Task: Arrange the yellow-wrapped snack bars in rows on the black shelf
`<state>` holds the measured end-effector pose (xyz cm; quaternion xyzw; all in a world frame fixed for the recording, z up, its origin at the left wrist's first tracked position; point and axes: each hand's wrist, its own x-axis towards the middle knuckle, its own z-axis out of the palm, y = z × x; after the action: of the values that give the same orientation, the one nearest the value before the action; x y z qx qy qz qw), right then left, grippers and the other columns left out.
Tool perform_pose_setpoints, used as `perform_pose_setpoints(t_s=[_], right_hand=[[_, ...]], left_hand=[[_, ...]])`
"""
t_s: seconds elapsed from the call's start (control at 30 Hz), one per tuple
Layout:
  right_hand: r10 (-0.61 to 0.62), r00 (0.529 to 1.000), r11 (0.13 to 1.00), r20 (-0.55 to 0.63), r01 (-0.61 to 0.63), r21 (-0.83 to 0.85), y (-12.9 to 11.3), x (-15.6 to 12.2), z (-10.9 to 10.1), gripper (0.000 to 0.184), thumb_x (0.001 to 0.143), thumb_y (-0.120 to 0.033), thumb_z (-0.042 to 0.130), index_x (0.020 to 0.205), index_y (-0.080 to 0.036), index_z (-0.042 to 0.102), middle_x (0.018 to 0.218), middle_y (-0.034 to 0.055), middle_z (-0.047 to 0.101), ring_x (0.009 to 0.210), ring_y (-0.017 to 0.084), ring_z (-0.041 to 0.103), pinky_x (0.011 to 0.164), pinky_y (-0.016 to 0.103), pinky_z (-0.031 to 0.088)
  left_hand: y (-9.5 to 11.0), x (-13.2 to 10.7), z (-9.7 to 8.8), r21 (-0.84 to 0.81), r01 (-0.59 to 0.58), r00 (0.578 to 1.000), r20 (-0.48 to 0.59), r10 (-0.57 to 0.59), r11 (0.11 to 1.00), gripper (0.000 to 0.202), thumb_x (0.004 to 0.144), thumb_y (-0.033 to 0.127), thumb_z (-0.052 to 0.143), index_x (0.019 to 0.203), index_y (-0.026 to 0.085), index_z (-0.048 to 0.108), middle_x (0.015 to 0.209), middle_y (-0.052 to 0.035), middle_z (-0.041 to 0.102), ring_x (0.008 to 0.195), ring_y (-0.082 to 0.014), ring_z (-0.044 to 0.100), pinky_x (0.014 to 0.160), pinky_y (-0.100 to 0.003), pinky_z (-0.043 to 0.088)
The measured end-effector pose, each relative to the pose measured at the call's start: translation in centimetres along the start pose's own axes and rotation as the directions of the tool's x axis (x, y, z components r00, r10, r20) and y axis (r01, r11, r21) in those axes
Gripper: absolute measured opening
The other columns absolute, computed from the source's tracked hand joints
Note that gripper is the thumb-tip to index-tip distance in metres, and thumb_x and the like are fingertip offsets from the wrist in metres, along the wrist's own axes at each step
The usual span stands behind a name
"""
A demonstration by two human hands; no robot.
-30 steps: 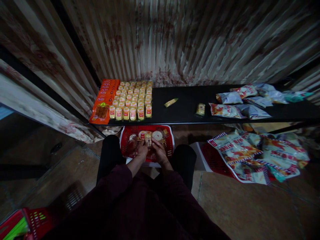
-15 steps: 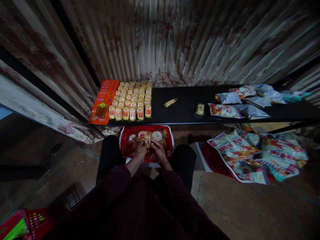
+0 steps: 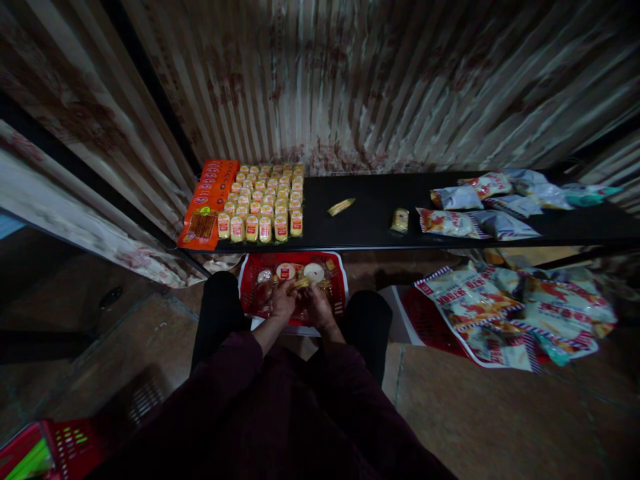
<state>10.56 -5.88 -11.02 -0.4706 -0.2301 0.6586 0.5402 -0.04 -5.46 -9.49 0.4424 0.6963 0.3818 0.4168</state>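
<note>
Over a red basket (image 3: 344, 287) between my knees, both hands pinch a small yellow packaged snack cake (image 3: 301, 283). My left hand (image 3: 283, 303) grips its left end and my right hand (image 3: 319, 307) its right end; the fingers partly cover it. A thin edge of the cake faces up. Inside the basket behind the fingers lie a round pale pack with a red label (image 3: 285, 271) and a round white pack (image 3: 314, 272). What lies beneath my hands is dim and partly hidden.
A black shelf (image 3: 370, 193) ahead carries rows of packaged cakes (image 3: 265, 200), an orange packet (image 3: 207, 197), a corn-like packet (image 3: 341, 207), a single wrapped cake (image 3: 400, 220) and several snack bags (image 3: 450, 222). More bags (image 3: 470, 293) fill a basket at right. Another red basket (image 3: 75, 440) stands lower left.
The cake between my fingers has been turned from its broad face to a narrow edge. Both hands stay over the basket, and the shelf items have not moved.
</note>
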Motion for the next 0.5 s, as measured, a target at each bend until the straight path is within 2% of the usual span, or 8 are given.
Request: perform_pose_setpoints(t_s=[0.07,0.17,0.3,0.4,0.5], right_hand=[[0.062,0.997,0.996,0.053,-0.065,0.063,-0.32,-0.23,0.25,0.05,0.071,-0.065,0.059,0.099,-0.024,0.066,0.098,0.0047,0.072,0.097,0.024,0.066,0.082,0.037,0.053],[0.1,0.99,0.993,0.095,-0.105,0.053,-0.63,-0.65,0.45,0.046,0.067,-0.053,0.07,0.103,-0.025,0.066,0.098,0.0036,0.073,0.095,0.024,0.067,0.083,0.038,0.052],[0.085,0.992,0.996,0.095,-0.088,0.029,-0.64,-0.82,0.31,0.049,0.058,-0.034,0.077,0.105,-0.023,0.067,0.095,0.0027,0.074,0.092,0.025,0.067,0.083,0.037,0.05],[0.068,0.994,0.997,0.091,-0.07,0.019,-0.5,-0.68,0.12,0.051,0.057,-0.03,0.075,0.107,-0.024,0.067,0.1,0.0028,0.073,0.094,0.025,0.066,0.085,0.038,0.05],[0.075,0.993,0.996,0.095,-0.079,0.042,-0.34,-0.55,0.03,0.053,0.057,-0.028,0.074,0.109,-0.025,0.067,0.102,0.003,0.073,0.096,0.025,0.066,0.086,0.038,0.05]], left_hand=[[0.12,0.08,-0.28,0.024,-0.029,0.999,-0.023,0.03,0.999,0.037,0.069,-0.001,0.056,0.094,0.021,0.071,0.116,-0.0047,0.064,0.115,-0.0175,0.055,0.104,-0.033,0.04],[0.2,0.22,-0.51,-0.059,0.017,1.0,0.017,-0.016,0.998,0.04,0.07,-0.004,0.049,0.093,0.02,0.071,0.111,-0.0041,0.066,0.105,-0.0158,0.06,0.098,-0.033,0.046],[-0.1,0.29,-0.28,-0.211,0.08,0.996,0.06,-0.069,0.974,0.05,0.073,-0.004,0.046,0.11,0.022,0.067,0.113,-0.0045,0.067,0.099,-0.0139,0.063,0.091,-0.03,0.05],[-0.31,0.28,0.03,-0.284,0.125,0.992,0.07,-0.11,0.951,0.057,0.074,-0.002,0.047,0.122,0.024,0.06,0.113,-0.0047,0.068,0.095,-0.013,0.065,0.087,-0.026,0.051],[-0.28,0.29,0.17,-0.312,0.157,0.987,0.075,-0.14,0.937,0.058,0.073,-0.001,0.048,0.125,0.021,0.058,0.11,-0.0062,0.069,0.091,-0.0128,0.066,0.082,-0.025,0.053]])
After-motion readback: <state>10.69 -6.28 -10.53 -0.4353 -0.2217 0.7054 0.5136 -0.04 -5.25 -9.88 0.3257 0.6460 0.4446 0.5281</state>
